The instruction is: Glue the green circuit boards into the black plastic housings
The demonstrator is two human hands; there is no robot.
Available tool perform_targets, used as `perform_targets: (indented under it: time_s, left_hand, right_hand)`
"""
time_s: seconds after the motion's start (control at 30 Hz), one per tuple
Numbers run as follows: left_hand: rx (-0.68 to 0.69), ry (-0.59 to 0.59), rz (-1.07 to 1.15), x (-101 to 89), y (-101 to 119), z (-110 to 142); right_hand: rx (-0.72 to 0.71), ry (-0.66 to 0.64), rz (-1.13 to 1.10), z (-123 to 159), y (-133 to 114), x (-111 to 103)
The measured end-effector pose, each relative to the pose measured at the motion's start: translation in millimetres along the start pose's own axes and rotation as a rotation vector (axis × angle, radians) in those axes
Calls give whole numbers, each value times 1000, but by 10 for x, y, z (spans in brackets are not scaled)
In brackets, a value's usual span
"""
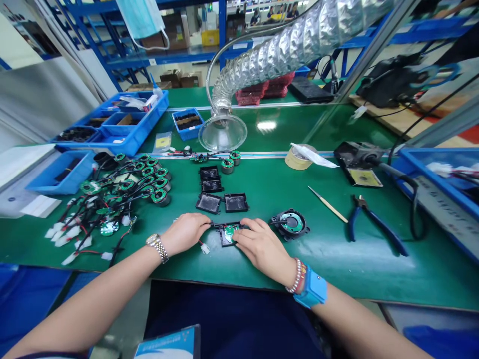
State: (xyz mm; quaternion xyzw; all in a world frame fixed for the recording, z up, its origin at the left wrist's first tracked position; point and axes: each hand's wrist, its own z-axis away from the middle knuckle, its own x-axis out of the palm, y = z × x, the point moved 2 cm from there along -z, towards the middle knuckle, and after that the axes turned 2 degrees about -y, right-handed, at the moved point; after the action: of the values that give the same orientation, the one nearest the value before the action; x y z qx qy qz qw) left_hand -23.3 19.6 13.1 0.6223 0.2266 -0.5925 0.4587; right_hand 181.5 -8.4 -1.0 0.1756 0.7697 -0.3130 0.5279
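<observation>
Left hand point(185, 233) and right hand point(262, 244) are both on a small black plastic housing point(223, 240) with a green PCB point(231, 233) seated in it, mid-front on the green desk point(325, 269). Left fingertips are curled in at the housing's left edge, by a black lead point(214, 226). Right fingers lie over the board, partly closed. Hands block most of the contact, so can't tell if either has a real grip.

A white connector point(204, 248) sits on the desk just below the left hand, on a thin lead.

Risks:
- Tension on the leads could stress the joints at the PCB, especially if the connector snags.
- Pressing the board with a lead across the housing rim could pinch the wire or nick its insulation.
- Uneven finger pressure could seat the PCB crooked or load parts on the board.
- Open black housings point(222, 203) just above the hands could get knocked, as could the round black unit with a green board point(290, 224) to the right.
- Tangled wired coils point(123, 194) at left could catch a sleeve or wrist, and the metal wristwatch point(157, 248) could catch leads.
- Blue-handled pliers point(385, 234) and a wooden-handled pick point(328, 204) are well right, so low risk.
</observation>
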Motion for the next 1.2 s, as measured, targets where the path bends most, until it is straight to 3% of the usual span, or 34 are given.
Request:
perform_targets:
  time_s: [0.17,0.3,0.6,0.77,0.97,1.07,1.2]
  left_hand:
    - [80,3,132,4,115,-8]
    - [139,45,41,102,198,49]
    - [113,-130,-286,117,344,9]
    - [101,-135,-328,167,419,28]
    - [25,-48,-253,206,376,74]
    - [23,-20,-147,160,330,116]
    - [32,58,35,58,276,199]
  right_hand:
    - [19,-43,-26,-7,-7,1]
    - [34,-38,-36,-6,-13,-9]
    - [56,-107,78,-113,-130,44]
    - [48,-123,106,-119,-174,40]
    - [69,-150,74,-119,-186,43]
    - [51,-159,49,-132,-173,-71]
    - [38,-16,-39,27,86,-507]
